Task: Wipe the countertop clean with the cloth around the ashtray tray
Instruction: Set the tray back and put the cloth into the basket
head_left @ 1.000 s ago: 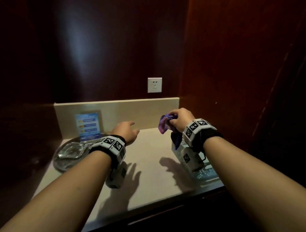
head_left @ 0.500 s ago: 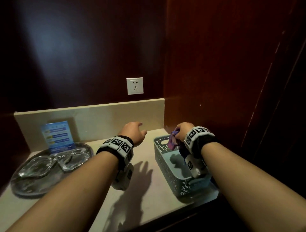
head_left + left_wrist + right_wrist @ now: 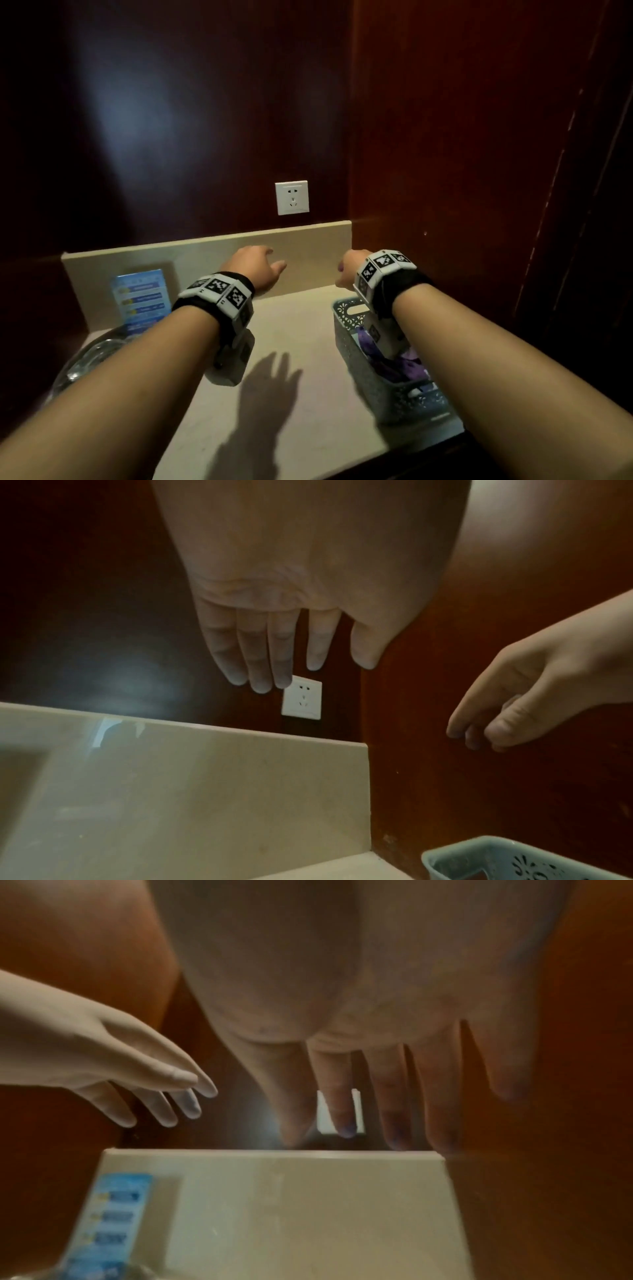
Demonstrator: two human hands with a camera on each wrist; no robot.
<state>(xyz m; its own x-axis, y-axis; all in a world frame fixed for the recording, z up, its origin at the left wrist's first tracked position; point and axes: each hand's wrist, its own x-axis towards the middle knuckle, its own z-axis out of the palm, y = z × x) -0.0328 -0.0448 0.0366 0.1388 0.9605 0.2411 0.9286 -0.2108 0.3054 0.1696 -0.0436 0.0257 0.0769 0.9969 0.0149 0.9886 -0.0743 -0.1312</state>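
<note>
Two hands: we hold our left hand (image 3: 255,270) and right hand (image 3: 347,270) empty, fingers loose, above the tabletop (image 3: 301,342).
Cloth: purple cloth (image 3: 373,346) lies in the basket (image 3: 346,320).
Handling: soft, light; we pinch a bunched fold.

The purple cloth (image 3: 383,356) lies crumpled inside the basket (image 3: 346,322) at the right of the beige countertop (image 3: 294,329). The glass ashtray tray (image 3: 85,359) sits at the left, partly hidden.
</note>
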